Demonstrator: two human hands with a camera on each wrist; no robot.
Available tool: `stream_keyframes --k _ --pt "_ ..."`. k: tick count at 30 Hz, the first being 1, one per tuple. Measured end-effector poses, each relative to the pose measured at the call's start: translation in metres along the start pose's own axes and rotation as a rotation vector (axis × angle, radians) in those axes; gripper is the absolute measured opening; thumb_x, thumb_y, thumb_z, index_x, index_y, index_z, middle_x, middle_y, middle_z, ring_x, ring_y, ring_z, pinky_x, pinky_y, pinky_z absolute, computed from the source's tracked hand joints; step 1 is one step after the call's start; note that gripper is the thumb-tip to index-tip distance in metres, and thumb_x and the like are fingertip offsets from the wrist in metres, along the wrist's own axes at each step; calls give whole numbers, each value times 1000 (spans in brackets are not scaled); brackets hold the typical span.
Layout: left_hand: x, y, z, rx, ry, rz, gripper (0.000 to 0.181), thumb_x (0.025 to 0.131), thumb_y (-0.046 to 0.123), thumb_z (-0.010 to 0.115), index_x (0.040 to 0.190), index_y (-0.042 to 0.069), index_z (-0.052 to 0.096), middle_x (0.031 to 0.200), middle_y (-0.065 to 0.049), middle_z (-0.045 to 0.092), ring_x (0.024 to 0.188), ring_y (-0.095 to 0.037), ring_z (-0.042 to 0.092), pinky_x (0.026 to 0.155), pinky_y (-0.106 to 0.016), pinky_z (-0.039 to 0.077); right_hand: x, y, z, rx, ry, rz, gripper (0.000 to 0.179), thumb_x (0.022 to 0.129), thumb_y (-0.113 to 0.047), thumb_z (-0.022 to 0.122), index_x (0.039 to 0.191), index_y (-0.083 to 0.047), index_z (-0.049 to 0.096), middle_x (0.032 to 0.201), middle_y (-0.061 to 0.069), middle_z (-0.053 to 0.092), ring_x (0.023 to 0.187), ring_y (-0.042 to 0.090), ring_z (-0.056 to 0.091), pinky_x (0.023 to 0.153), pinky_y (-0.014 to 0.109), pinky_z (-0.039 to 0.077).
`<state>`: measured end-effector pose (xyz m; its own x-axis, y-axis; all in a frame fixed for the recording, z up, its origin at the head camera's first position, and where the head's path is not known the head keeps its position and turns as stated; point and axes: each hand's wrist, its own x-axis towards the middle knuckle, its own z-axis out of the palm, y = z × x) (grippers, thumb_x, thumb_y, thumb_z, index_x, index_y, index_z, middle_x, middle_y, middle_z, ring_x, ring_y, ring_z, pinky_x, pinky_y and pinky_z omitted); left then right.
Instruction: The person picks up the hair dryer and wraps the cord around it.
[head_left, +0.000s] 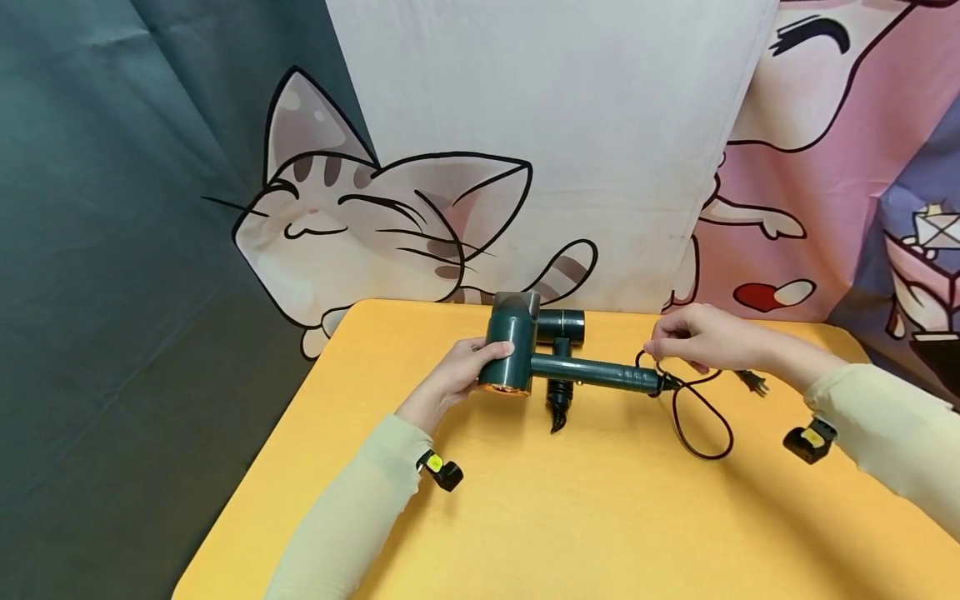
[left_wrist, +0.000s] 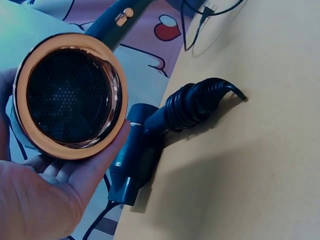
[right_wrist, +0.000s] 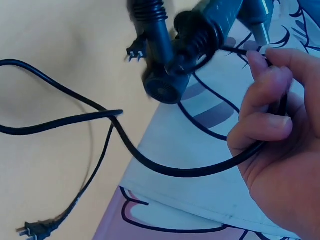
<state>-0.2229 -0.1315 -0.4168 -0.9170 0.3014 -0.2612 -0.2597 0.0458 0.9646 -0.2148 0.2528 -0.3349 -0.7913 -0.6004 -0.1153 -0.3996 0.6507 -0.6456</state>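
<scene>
"What does your head view give you?"

"From over here, I see the left hand (head_left: 455,372) gripping the barrel of a glossy dark green hair dryer (head_left: 522,354), its straight handle stretching toward the right hand (head_left: 697,337). Partly behind that handle, a smaller near-black hair dryer (head_left: 564,327) lies on the yellow table (head_left: 525,508)."

"And the left wrist?"

"There I have the round copper-coloured rim (left_wrist: 70,41) facing me, with a dark mesh grille (left_wrist: 65,97) inside. Thumb along one side, fingers on the other: the barrel is clamped between them, held up off the table. Near it, I see black cable (left_wrist: 192,107) wound round the smaller dryer's handle."

"Right wrist?"

"Fingers curled round the green dryer's black cord (right_wrist: 185,172). It's blurry near the handle, so I can't say quite how the cord threads past the fingertips. A two-pronged black plug (right_wrist: 39,229) lies well apart from the hand."
</scene>
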Motion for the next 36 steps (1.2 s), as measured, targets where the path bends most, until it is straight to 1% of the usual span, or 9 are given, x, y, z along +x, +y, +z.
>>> stream_keyframes --k 2,5,8,12,18,22,26,32,36 --pt "1 0 0 -5 19 -2 63 98 34 70 145 -6 57 122 -23 71 93 -23 73 75 -30 63 -4 -2 1 17 21 15 18 108 -26 65 96 -18 75 59 -4 45 46 10 42 48 28 41" --pt "1 0 1 -18 59 -5 62 98 35 72 142 -5 60 118 -22 72 89 -22 73 72 -29 63 -11 -4 3 55 59 33 17 109 -26 65 101 -17 76 57 -6 40 47 8 37 46 28 39" --pt "2 0 1 -33 103 -10 60 97 37 73 140 -4 62 115 -21 72 86 -22 74 69 -29 63 -19 -5 9 71 105 27 16 109 -26 64 105 -16 76 57 -7 39 46 8 38 45 29 39" --pt "2 2 2 -41 135 -19 61 96 38 75 140 -3 63 116 -21 73 87 -22 75 69 -29 63 -25 -7 21 58 152 -16 14 109 -25 64 108 -17 75 59 -7 45 47 9 45 44 29 42" --pt "1 3 7 -98 149 -28 63 96 37 74 140 -7 61 117 -22 72 88 -22 74 73 -31 64 -31 -3 43 56 244 -131 14 110 -16 61 113 -16 75 63 -10 52 50 8 52 45 28 46" --pt "2 3 8 -142 156 -40 64 97 37 72 142 -7 60 119 -22 71 89 -23 74 74 -33 65 -38 4 63 134 282 -158 21 111 -11 57 124 -11 73 65 -10 53 52 9 53 46 28 47" --pt "1 5 9 -167 161 -46 65 97 38 71 144 -6 58 122 -21 70 92 -23 73 75 -34 65 -41 13 83 246 311 -158 27 113 -10 51 130 -9 72 68 -3 56 53 13 53 45 29 48" --pt "0 10 11 -195 143 -38 64 97 34 71 144 -7 56 121 -22 69 93 -25 73 74 -34 66 -40 30 106 436 286 -163 31 115 -10 45 135 -1 68 75 11 58 56 21 55 45 37 51" --pt "-1 10 11 -193 146 -53 65 97 36 71 145 -6 55 124 -22 68 95 -25 72 75 -34 65 -37 42 115 505 269 -159 32 116 -11 43 135 1 66 74 15 57 57 24 57 47 40 54"
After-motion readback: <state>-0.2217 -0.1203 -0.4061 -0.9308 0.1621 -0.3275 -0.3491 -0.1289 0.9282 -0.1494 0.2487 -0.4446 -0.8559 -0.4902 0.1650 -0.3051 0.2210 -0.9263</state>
